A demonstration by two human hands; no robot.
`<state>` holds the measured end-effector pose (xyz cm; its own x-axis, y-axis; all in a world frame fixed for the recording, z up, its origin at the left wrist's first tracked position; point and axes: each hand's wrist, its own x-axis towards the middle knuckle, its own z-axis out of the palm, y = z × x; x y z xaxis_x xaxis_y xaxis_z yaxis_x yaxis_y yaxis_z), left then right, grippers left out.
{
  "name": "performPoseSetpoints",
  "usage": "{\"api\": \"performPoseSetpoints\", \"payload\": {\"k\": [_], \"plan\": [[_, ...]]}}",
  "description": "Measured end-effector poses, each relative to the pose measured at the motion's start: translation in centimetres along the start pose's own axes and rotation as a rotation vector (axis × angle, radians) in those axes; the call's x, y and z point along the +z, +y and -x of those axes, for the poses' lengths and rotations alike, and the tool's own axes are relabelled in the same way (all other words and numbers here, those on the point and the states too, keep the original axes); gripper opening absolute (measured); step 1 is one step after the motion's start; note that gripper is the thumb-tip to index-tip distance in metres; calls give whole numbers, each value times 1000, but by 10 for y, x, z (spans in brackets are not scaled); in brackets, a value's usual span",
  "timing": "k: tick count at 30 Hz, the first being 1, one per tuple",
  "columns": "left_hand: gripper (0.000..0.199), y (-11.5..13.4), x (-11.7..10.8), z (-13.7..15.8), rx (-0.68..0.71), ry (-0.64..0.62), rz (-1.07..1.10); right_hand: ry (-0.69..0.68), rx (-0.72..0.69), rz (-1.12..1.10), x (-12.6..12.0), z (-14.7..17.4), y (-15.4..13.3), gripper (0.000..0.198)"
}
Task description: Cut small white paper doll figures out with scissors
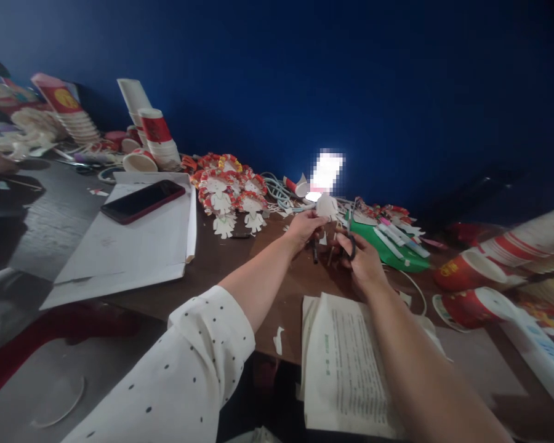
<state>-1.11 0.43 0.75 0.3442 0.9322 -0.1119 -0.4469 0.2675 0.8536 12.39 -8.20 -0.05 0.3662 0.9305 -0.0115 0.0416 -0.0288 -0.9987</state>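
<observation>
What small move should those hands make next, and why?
Probably bring the dark-handled metal scissors in the right hand to the edge of the small white paper cutout, since the left hand holds that piece up and the scissors are close beside it.

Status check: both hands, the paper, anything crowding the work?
Left hand gripping white paper piece. Right hand on scissors. Green item with markers lies close beside right hand.
</observation>
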Motion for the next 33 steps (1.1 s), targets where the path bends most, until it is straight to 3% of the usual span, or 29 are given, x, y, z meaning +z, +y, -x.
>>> {"api": "performPoseSetpoints", "payload": {"k": [10,33], "plan": [[22,4,-2,-2,6,60,65,-203,86,108,3,11,-10,53],[25,3,-2,-2,12,51,21,-170,2,167,4,14,-12,55]]}}
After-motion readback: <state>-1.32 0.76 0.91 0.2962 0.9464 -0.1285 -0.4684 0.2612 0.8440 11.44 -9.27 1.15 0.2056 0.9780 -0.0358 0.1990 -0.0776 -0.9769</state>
